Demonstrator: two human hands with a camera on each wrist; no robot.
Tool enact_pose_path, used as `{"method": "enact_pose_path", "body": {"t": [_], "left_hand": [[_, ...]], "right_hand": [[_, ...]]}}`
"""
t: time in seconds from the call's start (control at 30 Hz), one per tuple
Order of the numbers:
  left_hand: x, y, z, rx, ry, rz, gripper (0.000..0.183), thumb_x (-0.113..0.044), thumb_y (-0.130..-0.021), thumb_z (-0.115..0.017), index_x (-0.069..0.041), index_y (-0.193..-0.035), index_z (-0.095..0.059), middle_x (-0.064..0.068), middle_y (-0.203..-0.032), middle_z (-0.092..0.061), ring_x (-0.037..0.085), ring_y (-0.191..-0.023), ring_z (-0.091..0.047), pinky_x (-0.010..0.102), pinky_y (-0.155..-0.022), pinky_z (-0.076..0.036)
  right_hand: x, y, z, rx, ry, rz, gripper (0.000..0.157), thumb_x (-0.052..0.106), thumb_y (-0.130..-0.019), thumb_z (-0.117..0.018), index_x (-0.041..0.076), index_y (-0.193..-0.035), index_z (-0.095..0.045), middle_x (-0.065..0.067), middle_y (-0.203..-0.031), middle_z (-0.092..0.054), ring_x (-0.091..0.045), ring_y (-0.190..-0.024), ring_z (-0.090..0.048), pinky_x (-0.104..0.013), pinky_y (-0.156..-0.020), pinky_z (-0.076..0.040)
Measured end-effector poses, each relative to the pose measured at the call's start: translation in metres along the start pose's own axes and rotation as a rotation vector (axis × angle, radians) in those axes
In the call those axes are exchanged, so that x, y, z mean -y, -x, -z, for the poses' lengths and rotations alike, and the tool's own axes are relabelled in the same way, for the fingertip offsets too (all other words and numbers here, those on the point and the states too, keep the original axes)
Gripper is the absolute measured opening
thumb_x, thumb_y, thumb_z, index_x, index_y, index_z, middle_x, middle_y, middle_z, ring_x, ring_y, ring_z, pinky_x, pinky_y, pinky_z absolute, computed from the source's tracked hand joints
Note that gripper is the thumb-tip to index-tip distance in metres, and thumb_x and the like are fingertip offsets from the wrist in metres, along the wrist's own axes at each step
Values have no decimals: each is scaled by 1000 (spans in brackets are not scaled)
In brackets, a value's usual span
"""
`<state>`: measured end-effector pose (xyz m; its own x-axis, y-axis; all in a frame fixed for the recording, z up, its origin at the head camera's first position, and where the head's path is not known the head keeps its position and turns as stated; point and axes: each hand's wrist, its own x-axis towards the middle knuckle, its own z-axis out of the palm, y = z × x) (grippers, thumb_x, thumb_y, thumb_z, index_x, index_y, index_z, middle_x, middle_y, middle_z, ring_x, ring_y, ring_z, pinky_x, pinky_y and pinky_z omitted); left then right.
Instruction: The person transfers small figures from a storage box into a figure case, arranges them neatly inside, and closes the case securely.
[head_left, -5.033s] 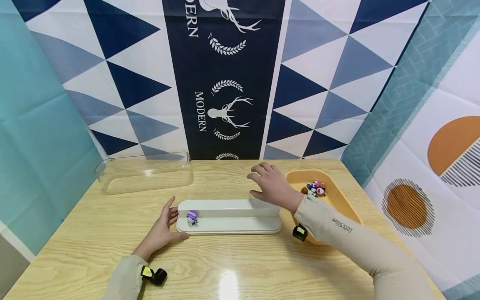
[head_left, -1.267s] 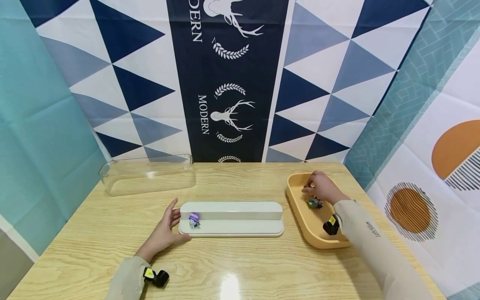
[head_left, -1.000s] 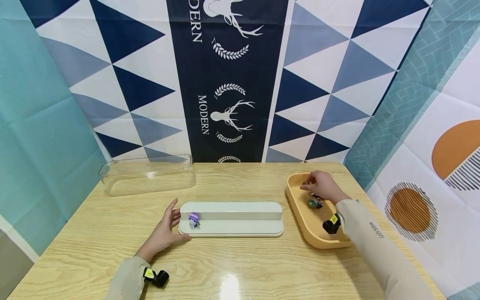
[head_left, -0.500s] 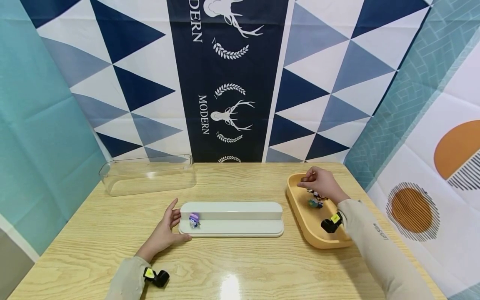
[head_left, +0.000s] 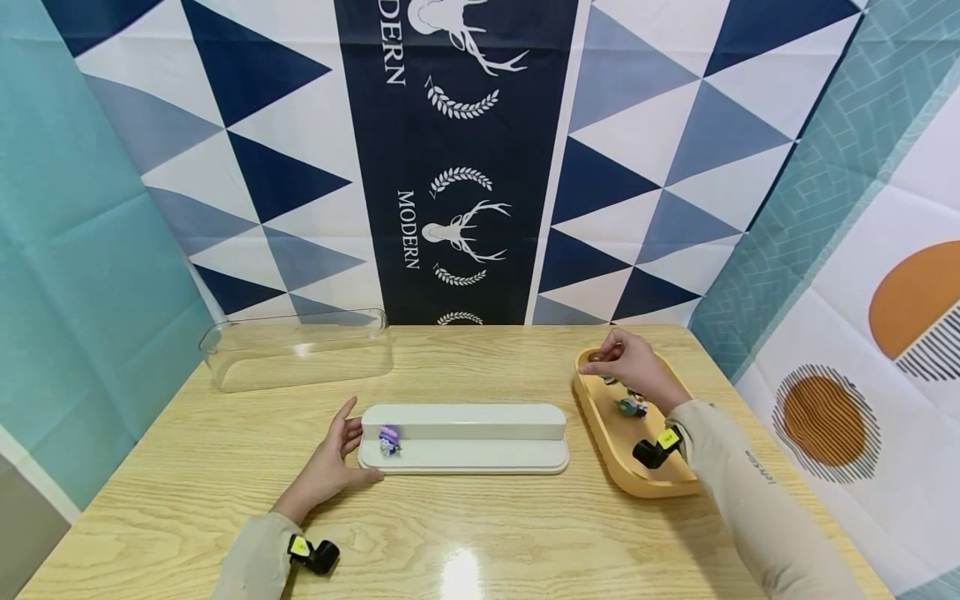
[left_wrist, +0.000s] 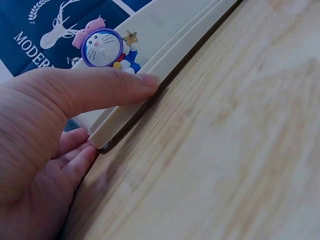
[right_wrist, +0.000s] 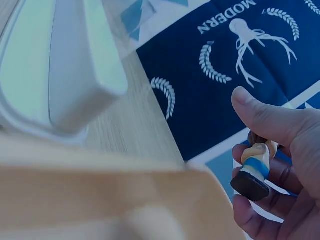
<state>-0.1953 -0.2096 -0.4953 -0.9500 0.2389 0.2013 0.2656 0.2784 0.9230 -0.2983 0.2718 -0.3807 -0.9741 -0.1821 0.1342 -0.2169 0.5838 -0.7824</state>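
In the head view my left hand (head_left: 330, 467) holds the left end of a white two-step display base (head_left: 480, 457). The left wrist view shows the thumb along its front edge and the fingers at its end. A small cat figurine (left_wrist: 102, 47) with a purple-rimmed face, pink top and gold star stands on the lower step near that end. My right hand (head_left: 636, 367) is over the far part of a yellow-orange tray (head_left: 622, 446). It holds a small figurine (right_wrist: 256, 170) with a brown top, blue band and dark base; the fingers partly hide it.
More small figurines (head_left: 632, 407) lie in the tray, partly behind the right hand. A clear plastic cover (head_left: 300, 367) stands at the back left of the wooden table (head_left: 390, 533). Patterned cloth (head_left: 450, 167) hangs behind the table.
Over the last second my right hand has lifted and shifted slightly left with the brown-topped figurine. Five seconds ago it was above the base's right end. The left hand stays at the base.
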Motion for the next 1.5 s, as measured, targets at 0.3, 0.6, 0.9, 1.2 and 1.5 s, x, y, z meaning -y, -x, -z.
{"method": "enact_pose_path", "body": {"t": [0.3,0.6,0.9,1.2,1.5], "left_hand": [[-2,0,0,-4,23,-10,122,4,-70,-88,2,-157,-2,33,-140,-42,48,-131,-42,44,-111,-37],[-2,0,-1,-7,27,3,122,5,-70,-88,2,-157,-2,34,-140,-41,49,-131,-41,52,-111,-33],[-4,1,-2,-11,21,5,122,5,-70,-88,2,-157,-2,34,-140,-41,49,-131,-41,51,-111,-33],[-3,1,-2,-13,20,2,122,6,-70,-87,3,-157,-2,34,-140,-41,49,-131,-41,50,-112,-32],[-4,1,-3,-13,17,12,122,6,-70,-87,2,-157,-2,34,-140,-41,49,-132,-41,50,-112,-32]], "right_hand": [[12,2,-9,-14,-61,-19,34,18,-83,-83,0,-94,-56,-4,-85,-72,-23,-77,-68,-31,-62,-58],[19,5,-16,-22,-123,-36,36,17,-83,-84,-2,-99,-59,-7,-91,-74,-12,-76,-68,-28,-64,-58],[26,4,-29,32,-269,-34,29,8,-86,-79,-5,-102,-59,-7,-92,-75,-11,-76,-70,-31,-68,-61],[39,10,-44,27,-346,-16,26,-2,-84,-77,-8,-101,-58,-8,-89,-74,-10,-73,-69,-30,-68,-61],[48,17,-61,26,-421,13,29,-5,-83,-77,-7,-102,-57,-2,-84,-72,-9,-76,-67,-24,-68,-58]]}}
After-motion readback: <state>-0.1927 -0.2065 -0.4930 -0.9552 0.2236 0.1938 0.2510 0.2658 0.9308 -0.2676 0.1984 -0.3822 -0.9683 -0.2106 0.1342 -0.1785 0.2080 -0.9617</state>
